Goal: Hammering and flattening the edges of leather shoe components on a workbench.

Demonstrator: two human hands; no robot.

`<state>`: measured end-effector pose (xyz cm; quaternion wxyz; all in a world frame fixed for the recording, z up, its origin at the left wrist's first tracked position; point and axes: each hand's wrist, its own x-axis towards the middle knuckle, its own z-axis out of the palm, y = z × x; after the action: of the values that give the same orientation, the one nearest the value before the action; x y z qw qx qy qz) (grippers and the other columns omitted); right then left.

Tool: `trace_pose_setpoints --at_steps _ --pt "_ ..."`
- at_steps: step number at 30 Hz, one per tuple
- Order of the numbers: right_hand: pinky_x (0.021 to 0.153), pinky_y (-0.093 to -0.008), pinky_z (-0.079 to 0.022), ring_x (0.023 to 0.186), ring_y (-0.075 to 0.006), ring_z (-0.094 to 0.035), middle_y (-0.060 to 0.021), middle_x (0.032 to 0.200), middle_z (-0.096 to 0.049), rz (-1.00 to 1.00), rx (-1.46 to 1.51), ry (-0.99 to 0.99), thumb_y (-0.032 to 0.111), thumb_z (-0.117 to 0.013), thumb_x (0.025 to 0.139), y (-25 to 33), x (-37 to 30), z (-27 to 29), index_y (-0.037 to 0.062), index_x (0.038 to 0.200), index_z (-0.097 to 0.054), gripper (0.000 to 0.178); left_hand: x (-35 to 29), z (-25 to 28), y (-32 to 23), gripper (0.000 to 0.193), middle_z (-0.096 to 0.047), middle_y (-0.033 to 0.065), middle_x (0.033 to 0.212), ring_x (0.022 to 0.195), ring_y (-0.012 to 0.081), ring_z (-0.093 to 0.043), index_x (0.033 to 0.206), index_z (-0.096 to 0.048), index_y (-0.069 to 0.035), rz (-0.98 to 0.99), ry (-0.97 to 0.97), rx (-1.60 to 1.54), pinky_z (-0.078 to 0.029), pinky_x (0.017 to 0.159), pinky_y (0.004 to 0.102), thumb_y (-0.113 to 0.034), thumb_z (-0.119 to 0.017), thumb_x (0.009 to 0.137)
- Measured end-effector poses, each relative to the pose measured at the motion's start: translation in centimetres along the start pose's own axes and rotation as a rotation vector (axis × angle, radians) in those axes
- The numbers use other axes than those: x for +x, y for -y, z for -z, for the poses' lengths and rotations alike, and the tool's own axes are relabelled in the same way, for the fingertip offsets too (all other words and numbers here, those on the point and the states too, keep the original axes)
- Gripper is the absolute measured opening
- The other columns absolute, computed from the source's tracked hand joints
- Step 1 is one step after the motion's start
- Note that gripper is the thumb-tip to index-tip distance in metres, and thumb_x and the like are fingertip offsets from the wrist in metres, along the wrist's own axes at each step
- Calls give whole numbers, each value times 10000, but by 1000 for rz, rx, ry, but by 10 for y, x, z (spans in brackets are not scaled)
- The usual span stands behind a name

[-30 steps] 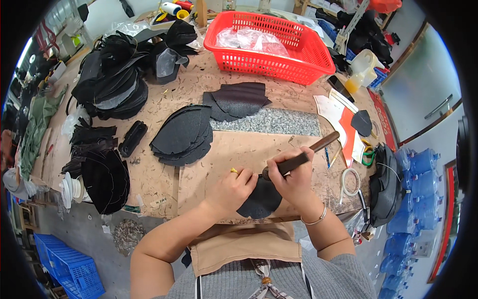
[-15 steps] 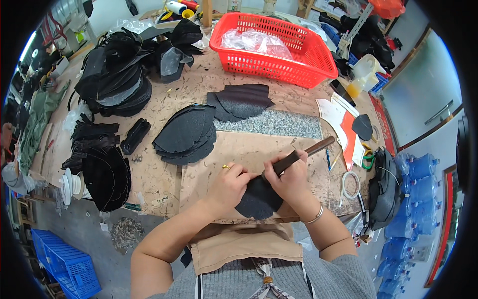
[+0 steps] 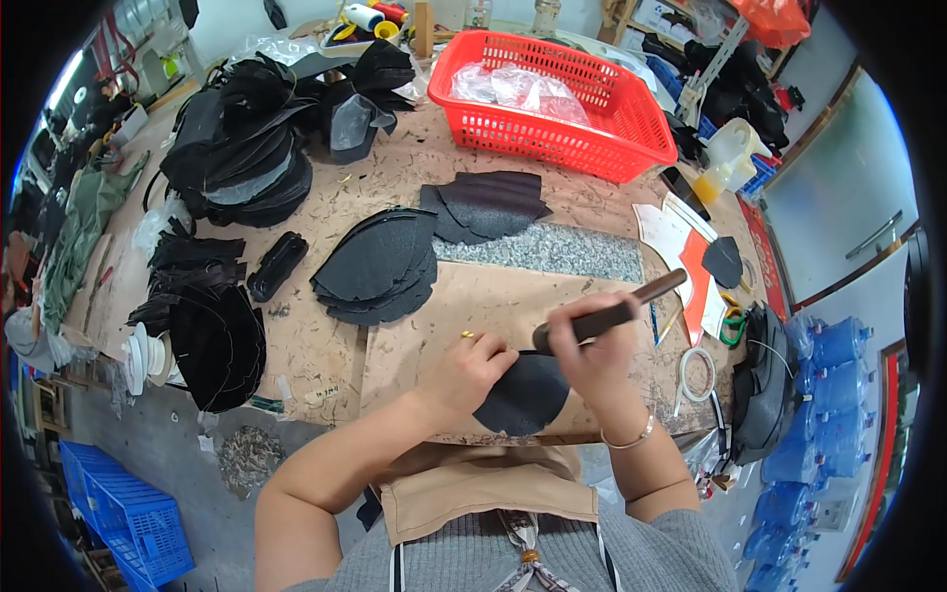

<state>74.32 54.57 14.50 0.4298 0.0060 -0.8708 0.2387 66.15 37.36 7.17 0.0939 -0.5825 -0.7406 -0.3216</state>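
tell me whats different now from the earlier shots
The right hand has shifted right, away from the left hand, carrying the dark hammer-like tool with it; more of the black piece's upper edge now shows. Nothing was visibly picked up or let go. The left hand stays at the piece, and the red basket and stacked black pieces stay put.

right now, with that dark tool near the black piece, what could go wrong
The dark tool in the right hand could catch the left hand, whose fingers rest close by at the edge of the black piece. That piece lies near the front edge of the workbench, so it might slip if nudged.
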Motion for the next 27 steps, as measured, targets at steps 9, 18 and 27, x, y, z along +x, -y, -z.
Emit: trace_pose_setpoints --at_steps 9,18,27 --pt "785 -374 -355 675 -223 -589 2 717 -620 -84 -197 -22 128 -780 713 -31 -28 1 104 794 -576 221 40 -20 12 226 -581 92 957 917 272 -581 985 -645 -40 -77 18 -157 -498 778 354 -31 -588 766" --pt "760 -374 -361 652 -226 -580 -4 718 -623 -34 -140 -1 124 -778 709 -25 -13 9 99 734 -587 194 31 -10 6 255 -583 79 951 908 257 -577 1006 -678 -43 -154 115 69 -496 777 353 -45 -597 764" --pt "777 -385 -366 678 -217 -587 1 709 -614 20 -116 -103 103 -768 701 -20 -10 4 110 761 -583 195 26 -18 9 236 -584 87 922 869 267 -583 993 -678 -40 -123 84 -11 -496 777 357 -33 -595 772"
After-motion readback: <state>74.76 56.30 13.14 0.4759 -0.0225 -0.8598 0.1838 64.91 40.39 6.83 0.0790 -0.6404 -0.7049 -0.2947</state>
